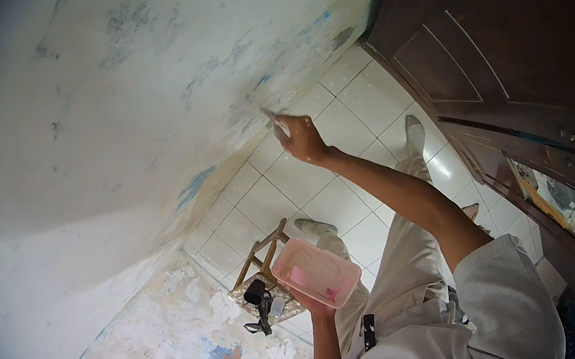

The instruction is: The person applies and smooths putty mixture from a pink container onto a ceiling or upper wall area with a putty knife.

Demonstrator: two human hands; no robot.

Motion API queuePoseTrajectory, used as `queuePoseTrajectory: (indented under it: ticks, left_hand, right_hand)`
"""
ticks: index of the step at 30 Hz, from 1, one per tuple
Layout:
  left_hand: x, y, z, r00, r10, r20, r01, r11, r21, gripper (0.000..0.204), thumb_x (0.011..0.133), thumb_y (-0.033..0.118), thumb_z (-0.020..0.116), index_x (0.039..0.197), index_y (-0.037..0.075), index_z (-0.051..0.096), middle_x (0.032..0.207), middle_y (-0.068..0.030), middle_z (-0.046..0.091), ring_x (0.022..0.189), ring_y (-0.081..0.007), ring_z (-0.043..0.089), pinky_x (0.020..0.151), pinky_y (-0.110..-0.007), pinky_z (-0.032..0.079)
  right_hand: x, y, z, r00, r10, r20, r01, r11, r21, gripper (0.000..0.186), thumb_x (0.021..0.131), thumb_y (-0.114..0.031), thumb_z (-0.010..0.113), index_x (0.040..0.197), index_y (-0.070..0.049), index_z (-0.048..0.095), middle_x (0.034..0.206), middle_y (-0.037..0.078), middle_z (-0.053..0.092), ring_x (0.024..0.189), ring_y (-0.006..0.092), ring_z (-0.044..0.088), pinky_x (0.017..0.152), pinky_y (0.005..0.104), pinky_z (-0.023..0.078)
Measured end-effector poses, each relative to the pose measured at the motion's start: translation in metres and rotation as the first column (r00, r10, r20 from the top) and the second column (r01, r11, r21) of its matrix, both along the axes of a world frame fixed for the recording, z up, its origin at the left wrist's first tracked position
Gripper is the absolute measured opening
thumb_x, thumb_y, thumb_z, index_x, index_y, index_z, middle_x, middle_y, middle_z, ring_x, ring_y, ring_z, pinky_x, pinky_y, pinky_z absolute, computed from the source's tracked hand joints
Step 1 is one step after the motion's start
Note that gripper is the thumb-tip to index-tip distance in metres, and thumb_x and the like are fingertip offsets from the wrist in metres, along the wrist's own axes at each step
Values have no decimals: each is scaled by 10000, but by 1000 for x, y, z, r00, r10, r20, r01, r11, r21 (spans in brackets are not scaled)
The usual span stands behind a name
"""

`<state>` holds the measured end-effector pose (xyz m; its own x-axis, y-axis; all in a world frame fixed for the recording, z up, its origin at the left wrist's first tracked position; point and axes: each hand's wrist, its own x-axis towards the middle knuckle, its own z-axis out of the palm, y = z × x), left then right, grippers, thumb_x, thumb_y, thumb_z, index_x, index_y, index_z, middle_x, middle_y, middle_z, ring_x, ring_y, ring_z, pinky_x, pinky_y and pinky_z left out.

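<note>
- Right hand (pixel 302 138): fingers closed round a small thin tool (pixel 267 113) – blurry, can't tell exact kind.
- Tool's long axis runs up and left from my fingertips, tip toward the stained white wall (pixel 107 133). Tip touching or just beside it: can't tell.
- Key relation: wall patch lies just up-left of my right hand, so the right hand is much the nearer one. Left hand is well below it, toward my body.
- Left hand (pixel 312 301): grasping the pink tub (pixel 320 268) from below and its near side, mostly hidden behind it.
- Tub: rectangular, mouth facing up at me, long axis upper left to lower right. Brighter pink bits inside, kind unclear. It lies below the right hand, near my waist – the two well apart.
- Blue patch (pixel 195 186) on the wall, left of and lower than the right hand.
- Wooden stool (pixel 269 250) beyond the tub's left side, a black object (pixel 254 294) on its seat.
- White floor tiles (pixel 340 201) under my feet; dark wooden cabinet (pixel 519 30) to my right.
</note>
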<state>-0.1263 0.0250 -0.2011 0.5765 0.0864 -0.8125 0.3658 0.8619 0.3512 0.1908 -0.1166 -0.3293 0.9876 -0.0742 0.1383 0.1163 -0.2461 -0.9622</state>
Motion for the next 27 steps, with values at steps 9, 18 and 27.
queuePoseTrajectory:
  ticks: [9,18,27]
  left_hand:
    - [0,6,0,1000,14,-10,-14,1000,18,665,957,666,416,1402,174,457,1332,-62,560,1194,-289,565,1016,-481,480]
    - [7,7,5,999,31,13,-32,999,34,671,955,671,416,1404,174,456,1338,-62,556,1200,-289,561,1017,-481,480]
    - [34,27,8,981,26,193,-66,977,203,722,941,701,408,1431,170,411,1383,-57,508,1254,-284,515,1039,-477,461]
  right_hand:
    - [89,-131,-48,773,-632,-54,607,712,354,308,1003,-119,529,1225,88,582,1180,219,668,1093,252,657,916,346,510]
    - [86,1,22,851,-498,-167,480,867,-136,450,912,-64,543,1323,79,429,1046,311,662,994,450,645,874,504,490]
    - [-29,-27,3,985,-50,-163,133,820,556,328,938,63,493,1258,37,561,1196,119,656,1135,197,630,884,261,518]
